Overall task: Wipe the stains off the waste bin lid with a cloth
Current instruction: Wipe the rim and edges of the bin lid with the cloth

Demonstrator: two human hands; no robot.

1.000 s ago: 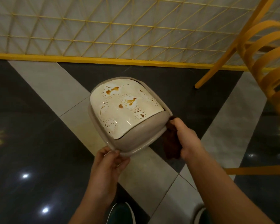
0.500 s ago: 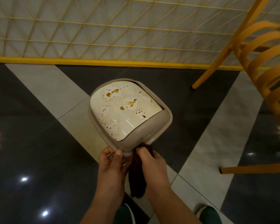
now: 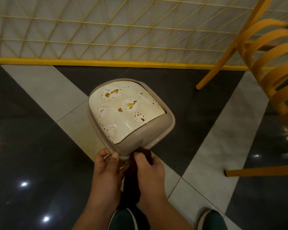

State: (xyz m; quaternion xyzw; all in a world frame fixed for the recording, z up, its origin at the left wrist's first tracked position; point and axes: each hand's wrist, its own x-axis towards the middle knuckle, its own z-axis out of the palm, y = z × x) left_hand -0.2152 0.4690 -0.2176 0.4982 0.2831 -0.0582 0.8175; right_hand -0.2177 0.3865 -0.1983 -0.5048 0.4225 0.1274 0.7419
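Both hands meet at the frame's lower centre: left hand (image 3: pixel 106 170) grips the waste bin lid (image 3: pixel 128 113) rim, right hand (image 3: pixel 150 170) clutches the dark cloth (image 3: pixel 131 185). Brown stains (image 3: pixel 131 104) remain; wiping looks unstarted.

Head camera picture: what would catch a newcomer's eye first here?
The cream waste bin lid at the centre, spattered with orange-brown stains. Both hands meet at its near rim: the left hand grips the edge, the right hand holds a dark cloth against it. Yellow chair legs stand on the right.

Head view, steeply downward, close over floor (image 3: pixel 32 146)
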